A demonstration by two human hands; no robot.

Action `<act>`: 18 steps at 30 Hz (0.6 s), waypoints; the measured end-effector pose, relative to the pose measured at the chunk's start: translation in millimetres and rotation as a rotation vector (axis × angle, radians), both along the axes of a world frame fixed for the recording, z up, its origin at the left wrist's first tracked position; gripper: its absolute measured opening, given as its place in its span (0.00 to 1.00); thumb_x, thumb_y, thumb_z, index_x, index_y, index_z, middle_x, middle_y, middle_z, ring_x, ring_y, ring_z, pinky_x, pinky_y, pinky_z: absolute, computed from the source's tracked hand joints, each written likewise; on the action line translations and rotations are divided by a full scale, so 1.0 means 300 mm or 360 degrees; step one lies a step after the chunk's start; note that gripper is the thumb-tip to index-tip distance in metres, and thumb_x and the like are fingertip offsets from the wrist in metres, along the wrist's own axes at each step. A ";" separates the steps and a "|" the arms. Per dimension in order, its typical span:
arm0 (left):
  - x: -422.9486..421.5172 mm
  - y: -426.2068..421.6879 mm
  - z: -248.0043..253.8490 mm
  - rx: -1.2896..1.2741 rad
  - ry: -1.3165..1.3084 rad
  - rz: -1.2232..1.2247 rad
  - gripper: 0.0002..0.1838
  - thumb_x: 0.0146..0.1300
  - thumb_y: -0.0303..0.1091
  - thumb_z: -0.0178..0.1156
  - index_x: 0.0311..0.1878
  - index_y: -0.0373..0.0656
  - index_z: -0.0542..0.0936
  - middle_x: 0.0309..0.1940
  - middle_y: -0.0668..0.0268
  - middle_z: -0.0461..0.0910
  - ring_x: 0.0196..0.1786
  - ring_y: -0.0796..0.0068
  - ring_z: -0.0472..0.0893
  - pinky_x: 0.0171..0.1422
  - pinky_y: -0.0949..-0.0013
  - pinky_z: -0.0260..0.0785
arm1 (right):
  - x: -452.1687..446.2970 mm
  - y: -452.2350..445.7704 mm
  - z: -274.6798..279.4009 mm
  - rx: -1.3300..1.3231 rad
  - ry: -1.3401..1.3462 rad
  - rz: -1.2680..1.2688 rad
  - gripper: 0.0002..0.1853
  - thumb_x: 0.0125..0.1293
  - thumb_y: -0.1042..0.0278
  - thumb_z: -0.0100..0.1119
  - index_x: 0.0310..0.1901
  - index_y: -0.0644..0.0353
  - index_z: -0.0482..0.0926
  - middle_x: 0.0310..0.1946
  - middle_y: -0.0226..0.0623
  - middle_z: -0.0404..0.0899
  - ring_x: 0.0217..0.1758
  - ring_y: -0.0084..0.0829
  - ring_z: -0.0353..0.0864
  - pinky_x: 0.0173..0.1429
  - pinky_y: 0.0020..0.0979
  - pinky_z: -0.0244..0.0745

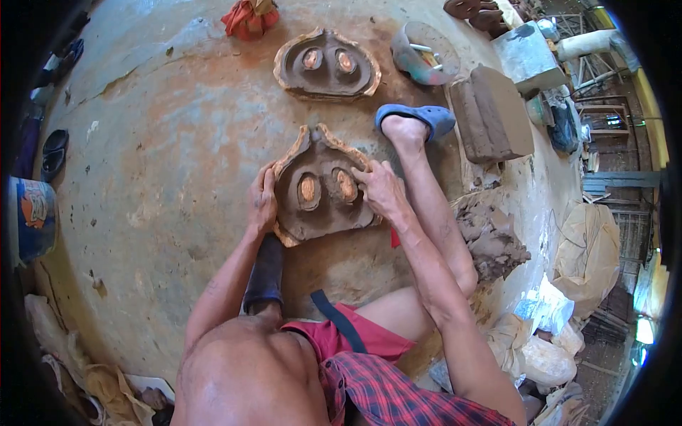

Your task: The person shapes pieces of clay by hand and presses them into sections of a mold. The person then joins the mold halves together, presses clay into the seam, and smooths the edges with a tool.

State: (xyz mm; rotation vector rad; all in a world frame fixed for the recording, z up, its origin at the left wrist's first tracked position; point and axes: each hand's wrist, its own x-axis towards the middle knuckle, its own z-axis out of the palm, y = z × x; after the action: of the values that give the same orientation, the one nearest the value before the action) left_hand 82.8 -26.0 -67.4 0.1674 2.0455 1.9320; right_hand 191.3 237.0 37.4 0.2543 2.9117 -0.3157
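Note:
A clay-lined mould [316, 219] lies on the floor between my legs, with a pale orange rim, a notched top and two oval openings ringed by dark wet clay. My left hand [262, 197] is closed around its left edge, fingers over the rim. On the right wall, my right hand [383, 190] is curled over the rim, its thumb and fingers pressing the clay beside the right oval. Whatever lies under those fingertips is hidden. Farther forward rests a second clay-lined mould [328, 86] of similar shape, untouched.
To the right stand a round tub [406, 57] with sticks inside, a big clay block [490, 117] and a heap of torn clay [490, 238]. My foot in a blue clog [440, 122] is close by. A bucket [34, 220] and dark shoe [53, 153] are at left.

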 end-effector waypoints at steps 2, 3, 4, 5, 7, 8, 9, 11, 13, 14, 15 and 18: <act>0.004 -0.003 -0.013 -0.0014 0.0023 0.0010 0.25 0.86 0.44 0.47 0.69 0.33 0.79 0.61 0.54 0.85 0.65 0.65 0.81 0.73 0.64 0.70 | 0.009 -0.026 0.006 0.0032 0.0019 -0.0065 0.22 0.68 0.73 0.58 0.62 0.46 0.87 0.56 0.44 0.78 0.59 0.50 0.78 0.57 0.52 0.84; 0.001 -0.002 -0.006 -0.0067 0.0010 0.0001 0.25 0.86 0.44 0.48 0.69 0.33 0.79 0.61 0.54 0.85 0.65 0.65 0.81 0.72 0.64 0.70 | 0.007 -0.030 0.006 0.0046 0.0039 -0.0072 0.22 0.68 0.73 0.58 0.62 0.46 0.87 0.56 0.44 0.78 0.59 0.50 0.78 0.57 0.52 0.84; -0.006 0.002 -0.001 -0.0115 0.0002 -0.0004 0.25 0.86 0.45 0.48 0.69 0.33 0.79 0.61 0.54 0.85 0.65 0.65 0.81 0.72 0.64 0.70 | 0.004 -0.037 0.006 0.0100 -0.0020 -0.0067 0.22 0.68 0.73 0.58 0.61 0.47 0.87 0.55 0.44 0.78 0.59 0.51 0.78 0.56 0.53 0.84; -0.007 0.004 0.001 -0.0100 0.0023 -0.0009 0.25 0.86 0.45 0.48 0.69 0.33 0.79 0.61 0.54 0.85 0.65 0.65 0.81 0.72 0.64 0.70 | 0.001 -0.034 0.008 0.0152 -0.0083 -0.0066 0.21 0.68 0.73 0.58 0.60 0.47 0.88 0.55 0.44 0.78 0.59 0.52 0.77 0.56 0.54 0.83; -0.008 0.011 0.005 -0.0042 -0.0022 0.0017 0.25 0.86 0.45 0.48 0.69 0.34 0.80 0.61 0.54 0.85 0.65 0.65 0.81 0.72 0.64 0.71 | -0.005 -0.006 0.021 0.0085 -0.0044 -0.0065 0.20 0.68 0.73 0.58 0.60 0.48 0.87 0.54 0.45 0.78 0.58 0.52 0.78 0.56 0.54 0.83; -0.015 0.015 0.002 -0.0035 -0.0024 0.0015 0.25 0.86 0.45 0.48 0.69 0.34 0.80 0.61 0.54 0.85 0.65 0.65 0.81 0.72 0.64 0.71 | -0.006 0.004 0.023 0.0000 -0.0032 -0.0050 0.19 0.68 0.72 0.58 0.59 0.50 0.87 0.54 0.46 0.78 0.58 0.53 0.78 0.55 0.54 0.83; -0.017 0.011 -0.008 -0.0100 0.0006 0.0029 0.24 0.86 0.45 0.49 0.68 0.34 0.80 0.61 0.54 0.86 0.65 0.65 0.82 0.71 0.64 0.71 | -0.007 0.015 0.013 -0.0002 -0.0048 -0.0043 0.19 0.68 0.72 0.58 0.59 0.50 0.87 0.54 0.46 0.78 0.58 0.53 0.78 0.55 0.54 0.83; 0.011 -0.013 -0.042 -0.0204 -0.0010 0.0040 0.24 0.86 0.44 0.49 0.68 0.35 0.80 0.61 0.54 0.86 0.64 0.65 0.82 0.71 0.64 0.71 | 0.025 0.010 -0.038 0.0029 0.0050 0.0021 0.17 0.69 0.72 0.58 0.57 0.51 0.87 0.54 0.46 0.78 0.57 0.53 0.78 0.56 0.54 0.82; -0.007 0.003 -0.049 0.0043 -0.0078 0.0022 0.24 0.85 0.44 0.50 0.68 0.35 0.80 0.60 0.53 0.86 0.64 0.65 0.82 0.71 0.63 0.71 | 0.060 -0.017 -0.063 0.0052 0.0051 -0.0001 0.16 0.68 0.71 0.59 0.56 0.51 0.87 0.53 0.46 0.78 0.57 0.53 0.79 0.56 0.53 0.82; -0.010 0.005 -0.035 0.0051 -0.0059 0.0015 0.24 0.85 0.44 0.50 0.68 0.35 0.80 0.60 0.53 0.86 0.64 0.65 0.82 0.71 0.63 0.71 | 0.061 -0.025 -0.056 0.0102 0.0088 -0.0019 0.15 0.68 0.71 0.59 0.55 0.51 0.87 0.52 0.47 0.79 0.56 0.52 0.79 0.57 0.53 0.83; -0.007 0.004 -0.016 -0.0026 -0.0052 0.0024 0.24 0.85 0.44 0.50 0.68 0.35 0.80 0.60 0.53 0.86 0.64 0.65 0.82 0.71 0.63 0.71 | 0.063 -0.038 -0.048 0.0040 0.0034 -0.0132 0.15 0.68 0.71 0.60 0.55 0.53 0.87 0.51 0.47 0.80 0.57 0.52 0.79 0.58 0.52 0.83; -0.014 0.014 -0.028 -0.0049 -0.0022 0.0032 0.24 0.85 0.44 0.50 0.68 0.35 0.80 0.60 0.53 0.86 0.64 0.65 0.82 0.71 0.64 0.71 | 0.052 -0.001 -0.015 0.0078 0.0008 0.0032 0.14 0.67 0.70 0.62 0.53 0.55 0.86 0.50 0.47 0.81 0.56 0.52 0.80 0.58 0.52 0.84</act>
State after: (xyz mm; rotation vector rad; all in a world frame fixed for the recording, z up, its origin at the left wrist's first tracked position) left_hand 78.7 -21.8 -75.6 0.1263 2.0746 1.9071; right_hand 207.0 236.7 33.0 0.2316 2.9280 -0.2425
